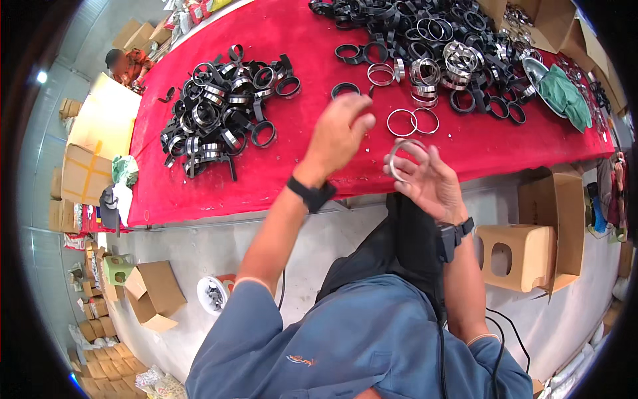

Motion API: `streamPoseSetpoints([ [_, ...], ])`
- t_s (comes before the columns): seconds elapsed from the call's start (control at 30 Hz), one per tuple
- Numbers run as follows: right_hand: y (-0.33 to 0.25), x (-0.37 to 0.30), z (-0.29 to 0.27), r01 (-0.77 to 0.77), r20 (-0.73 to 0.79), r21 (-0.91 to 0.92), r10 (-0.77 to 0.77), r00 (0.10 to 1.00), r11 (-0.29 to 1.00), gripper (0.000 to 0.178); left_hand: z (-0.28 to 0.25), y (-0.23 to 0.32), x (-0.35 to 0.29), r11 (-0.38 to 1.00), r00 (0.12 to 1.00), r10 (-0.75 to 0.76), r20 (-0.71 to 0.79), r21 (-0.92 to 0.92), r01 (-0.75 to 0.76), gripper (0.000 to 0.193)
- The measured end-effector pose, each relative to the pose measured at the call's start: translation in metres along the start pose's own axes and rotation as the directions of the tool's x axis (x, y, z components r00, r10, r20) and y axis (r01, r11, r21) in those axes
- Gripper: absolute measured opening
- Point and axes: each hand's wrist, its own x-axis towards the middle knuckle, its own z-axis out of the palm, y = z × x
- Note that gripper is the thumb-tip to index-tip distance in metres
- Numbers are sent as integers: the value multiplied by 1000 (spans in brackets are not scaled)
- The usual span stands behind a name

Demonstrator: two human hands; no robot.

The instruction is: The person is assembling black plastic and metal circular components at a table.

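Note:
My left hand (337, 136) reaches over the red tablecloth, thumb apart from its bent fingers, with nothing visible between them. Just beyond its knuckles lies a black ring clamp (345, 88), partly hidden by the hand; whether they touch I cannot tell. At the table's near edge my right hand (428, 178) holds a thin silver metal ring (393, 161) between thumb and fingers, palm turned up. Two more silver rings (401, 124) lie overlapping on the cloth past it. Farther back stands a stack of silver rings (424, 83).
A heap of black and silver clamps (212, 110) is on the left of the table (302, 149), a larger black heap (412, 33) at the back right. A metal tray (533, 72) carries a green cloth. Cardboard boxes (508, 256) and a white bucket (211, 294) stand below. Another person (133, 66) is at far left.

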Motion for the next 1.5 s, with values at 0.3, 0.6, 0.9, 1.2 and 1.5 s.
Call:
streamPoseSetpoints([
  [0.3, -1, -28, -10, 13, 230, 329, -93, 969, 944, 66, -14, -109, 94, 860, 780, -175, 601, 480, -176, 85],
  [0.6, -6, -41, 25, 135, 126, 360, -192, 973, 923, 75, -14, -58, 76, 939, 758, -283, 588, 9, 344, 73],
  [0.9, -8, -58, 18, 176, 132, 181, -201, 971, 968, 74, -36, 57, -25, 16, 843, -89, 531, -845, 534, 83],
  [1.2, -17, -66, 11, 245, 130, 133, -262, 956, 960, 76, -31, 98, -36, 264, 856, -183, 484, -814, 517, 87],
  [1.5, -18, -73, 7, 163, 136, 308, -213, 968, 937, 73, -29, 123, -31, 335, 852, -292, 436, -787, 518, 76],
])
